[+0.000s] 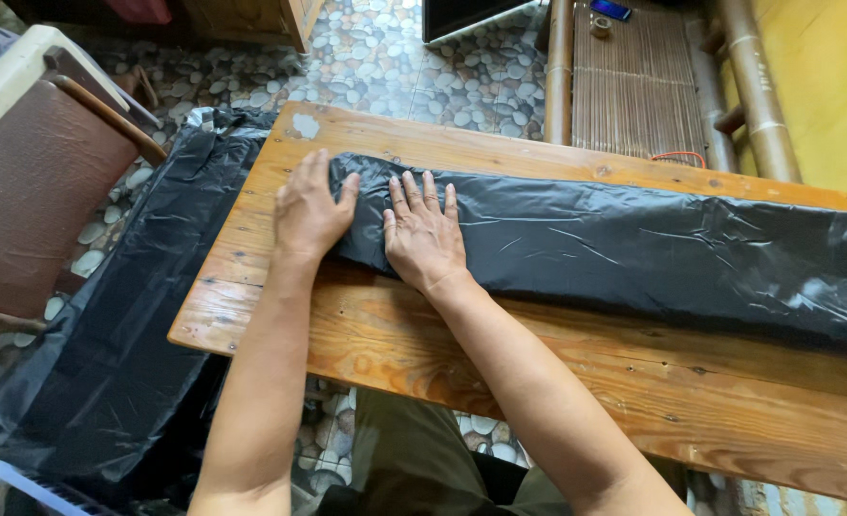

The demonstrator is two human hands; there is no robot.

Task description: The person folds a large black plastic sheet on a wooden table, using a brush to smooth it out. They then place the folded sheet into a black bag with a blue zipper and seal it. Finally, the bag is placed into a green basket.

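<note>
Forearms enter from the bottom edge, both reaching onto the wooden table [500, 368].

Left hand [309, 215]: palm down, flat on the bare wood just beside the left end of the folded black plastic sheet [633, 250]. Fingers together and extended, thumb spread toward the sheet and touching its edge. Nothing is gripped.

Right hand [423, 239]: palm down on top of the sheet's left end, fingers slightly apart and straight, pressing the plastic flat. No pinch, no grasp.

Sheet position: lies as a long folded band across the table, running from near the left hands out past the right frame edge. Surface wrinkled and glossy.

Risk, as judged: the plastic looks slick, so the band could slide on the wood or the fold spring open if pressure is uneven; only one hand bears on it. Trapped air may puff the layers.

Surroundings, left to right: a brown chair [32, 182] with pale frame stands close to the table's left end; a second black plastic sheet [127, 334] hangs off that end down to the pebble floor [395, 57] and crowds the gap there. Beyond the table, a bamboo bench [633, 86] holds a small dark object, too small to identify. A yellow surface [825, 86] sits far right.
</note>
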